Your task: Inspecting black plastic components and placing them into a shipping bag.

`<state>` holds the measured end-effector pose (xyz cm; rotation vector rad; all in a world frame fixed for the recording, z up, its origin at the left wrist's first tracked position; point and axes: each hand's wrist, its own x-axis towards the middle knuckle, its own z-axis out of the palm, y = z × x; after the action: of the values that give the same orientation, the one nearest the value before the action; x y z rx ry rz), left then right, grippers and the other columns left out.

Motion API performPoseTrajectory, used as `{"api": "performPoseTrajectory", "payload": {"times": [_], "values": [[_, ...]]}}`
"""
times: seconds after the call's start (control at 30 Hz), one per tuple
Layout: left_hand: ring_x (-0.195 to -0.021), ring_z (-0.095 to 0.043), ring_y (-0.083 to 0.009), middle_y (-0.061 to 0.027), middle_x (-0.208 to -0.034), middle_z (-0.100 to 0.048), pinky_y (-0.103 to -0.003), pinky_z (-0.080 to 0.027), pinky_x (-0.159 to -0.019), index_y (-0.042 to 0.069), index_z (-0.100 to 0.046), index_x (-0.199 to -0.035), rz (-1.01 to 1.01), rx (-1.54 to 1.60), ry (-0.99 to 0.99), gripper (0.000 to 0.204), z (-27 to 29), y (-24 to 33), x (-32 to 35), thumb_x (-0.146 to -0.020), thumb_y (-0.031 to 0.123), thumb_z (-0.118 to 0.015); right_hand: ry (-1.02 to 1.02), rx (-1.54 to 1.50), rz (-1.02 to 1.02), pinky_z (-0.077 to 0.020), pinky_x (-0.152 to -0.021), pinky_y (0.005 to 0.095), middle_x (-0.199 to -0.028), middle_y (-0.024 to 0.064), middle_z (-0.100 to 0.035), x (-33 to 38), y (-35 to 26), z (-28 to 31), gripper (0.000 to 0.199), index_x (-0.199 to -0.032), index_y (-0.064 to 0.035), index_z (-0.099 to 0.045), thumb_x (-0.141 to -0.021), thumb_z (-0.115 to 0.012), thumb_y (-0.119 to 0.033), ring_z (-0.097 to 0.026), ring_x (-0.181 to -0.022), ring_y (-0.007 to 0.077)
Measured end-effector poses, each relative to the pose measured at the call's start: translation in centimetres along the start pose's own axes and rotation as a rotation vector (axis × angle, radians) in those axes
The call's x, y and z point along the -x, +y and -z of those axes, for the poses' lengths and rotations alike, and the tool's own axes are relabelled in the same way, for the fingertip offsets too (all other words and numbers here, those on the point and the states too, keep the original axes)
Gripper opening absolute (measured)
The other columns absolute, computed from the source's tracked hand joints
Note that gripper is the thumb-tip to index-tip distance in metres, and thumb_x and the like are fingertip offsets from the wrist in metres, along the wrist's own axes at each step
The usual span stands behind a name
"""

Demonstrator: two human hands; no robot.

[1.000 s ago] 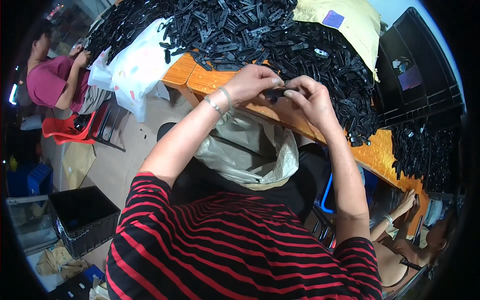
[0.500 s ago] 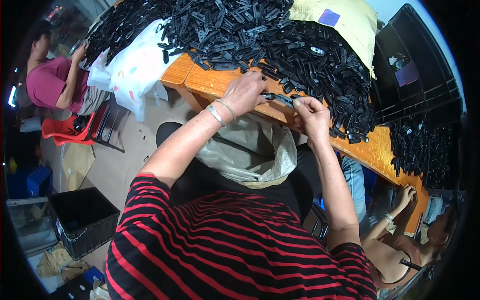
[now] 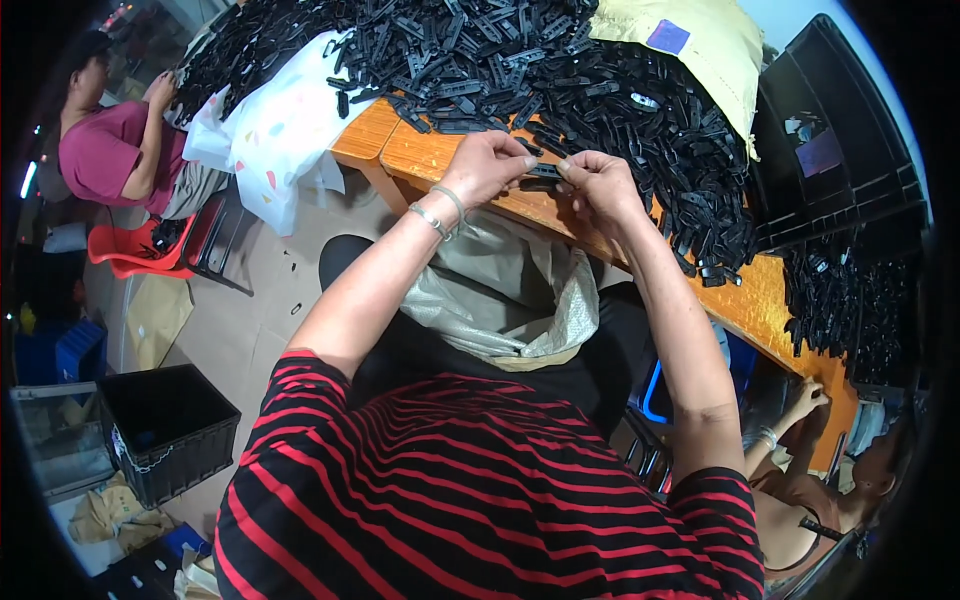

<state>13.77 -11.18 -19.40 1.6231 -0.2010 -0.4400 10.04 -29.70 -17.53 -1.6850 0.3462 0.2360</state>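
Observation:
Over the table's near edge, my left hand (image 3: pixel 484 168) and my right hand (image 3: pixel 604 190) meet with fingertips almost together. Both are closed in a pinch on a slim black plastic piece (image 3: pixel 543 171), one hand at each end. Whether it is one piece or two joined I cannot tell, since my fingers cover its ends. Just beyond, a big heap of similar black plastic pieces (image 3: pixel 460 75) covers the wooden table (image 3: pixel 430 150). Below my hands, an open woven sack (image 3: pixel 480 290) rests in my lap.
A yellowish sack (image 3: pixel 715 65) lies on the heap at right, beside a large black crate (image 3: pixel 830 140). White plastic sheeting (image 3: pixel 275 130) hangs off the table at left. A black bin (image 3: pixel 170 430) stands on the floor. One person (image 3: pixel 105 150) sits at left, another (image 3: pixel 800 500) at lower right.
My hands have come closer together and slightly farther from my body, the black piece now between both sets of fingertips. The view has shifted a little.

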Motion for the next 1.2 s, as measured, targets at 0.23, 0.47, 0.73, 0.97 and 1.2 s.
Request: {"api": "performPoseTrajectory", "payload": {"times": [0.23, 0.47, 0.73, 0.97, 1.2], "values": [[-0.055, -0.058, -0.0095, -0.0058, -0.066, -0.063, -0.023, -0.045, -0.051, -0.002, -0.063, -0.082, -0.058, -0.173, 0.131, 0.019, -0.5, -1.7, -0.6, -0.078, 0.015, -0.071, -0.048, 0.247, 0.115, -0.0410, -0.038, 0.0246, -0.063, 0.0047, -0.062, -0.9, 0.6, 0.3, 0.019, -0.079, -0.0034, -0.059, -0.085, -0.068, -0.018, -0.053, -0.044, 0.0097], [-0.059, -0.063, -0.0140, -0.0080, -0.064, -0.066, -0.028, -0.050, -0.059, 0.000, -0.067, -0.077, -0.052, -0.275, 0.175, 0.019, -0.6, -2.4, -0.9, -0.075, 0.018, -0.072, -0.042, 0.292, 0.153, -0.0464, -0.039, 0.0268, -0.061, 0.0056, -0.061, -1.7, 1.5, 0.1, 0.024, -0.074, -0.0034, -0.055, -0.084, -0.069, -0.020, -0.058, -0.046, 0.0120], [-0.063, -0.064, -0.0192, -0.0113, -0.066, -0.066, -0.032, -0.050, -0.063, -0.001, -0.068, -0.074, 0.011, -0.329, 0.193, 0.024, 0.0, -3.2, -1.2, -0.073, 0.022, -0.073, -0.137, 0.308, 0.010, -0.0407, -0.035, 0.0238, -0.060, 0.0076, -0.060, -0.5, -0.9, -0.6, 0.021, -0.080, -0.0042, -0.049, -0.087, -0.065, -0.016, -0.057, -0.043, 0.0127], [-0.047, -0.056, -0.0103, -0.0048, -0.056, -0.061, -0.026, -0.046, -0.048, 0.001, -0.062, -0.071, 0.077, -0.582, 0.078, 0.023, 0.0, -0.7, -0.7, -0.079, 0.021, -0.071, -0.208, 0.431, -0.004, -0.0414, -0.034, 0.0252, -0.059, 0.0091, -0.061, -1.3, -0.1, -0.6, 0.024, -0.081, -0.0031, -0.046, -0.089, -0.063, -0.018, -0.057, -0.040, 0.0152], [-0.057, -0.063, -0.0211, -0.0067, -0.059, -0.064, -0.035, -0.049, -0.060, 0.006, -0.067, -0.068, 0.040, -0.589, -0.013, 0.016, 0.9, -2.1, 0.6, -0.074, 0.021, -0.069, -0.056, 0.408, 0.126, -0.0439, -0.040, 0.0308, -0.055, 0.0081, -0.059, 1.6, 2.4, -1.5, 0.025, -0.077, -0.0015, -0.054, -0.085, -0.066, -0.021, -0.057, -0.044, 0.0156]]}}
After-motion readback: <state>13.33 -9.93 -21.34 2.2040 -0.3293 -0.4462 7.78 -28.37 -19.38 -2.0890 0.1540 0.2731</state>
